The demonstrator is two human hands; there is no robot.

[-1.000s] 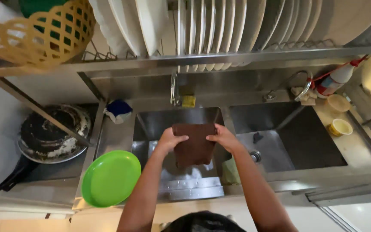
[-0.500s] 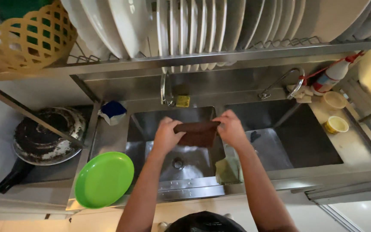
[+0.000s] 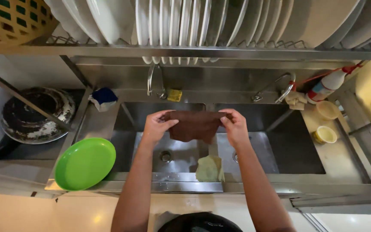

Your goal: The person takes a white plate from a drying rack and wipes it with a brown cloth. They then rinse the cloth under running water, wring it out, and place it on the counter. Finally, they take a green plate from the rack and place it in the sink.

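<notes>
Holding: I have a brown cloth [image 3: 194, 124] stretched out between my two hands, up over the double sink [image 3: 258, 189].
Cloth: it is dark brown, pulled wide along its top edge, and the rest hangs down a little above the wall between the two basins.
Left hand: my left hand [image 3: 156, 126] has its fingers and thumb closed tight on the left top corner of the cloth.
Right hand: my right hand [image 3: 235, 126] has its fingers pinched shut on the right top corner.
Under the cloth: a pale green rag [image 3: 209, 169] lies over the front of the wall between the basins.
Drain: a round drain [image 3: 165, 156] sits in the left basin, below my left hand.
Left side: a bright green plate [image 3: 85, 163] rests on the counter just beside the sink, and a dirty black pan [image 3: 31, 114] sits farther left.
Back: two taps [image 3: 155, 81] stand behind the sink, with a small yellow sponge [image 3: 174, 95] near the left one and a blue and white sponge [image 3: 104, 98] at the back left.
Right side: a spray bottle [image 3: 329, 83] and two small yellow cups [image 3: 325, 134] are on the counter.
Up top: white plates [image 3: 185, 21] stand in a rack above the sink, and a yellow basket [image 3: 9, 19] is at the top left.
</notes>
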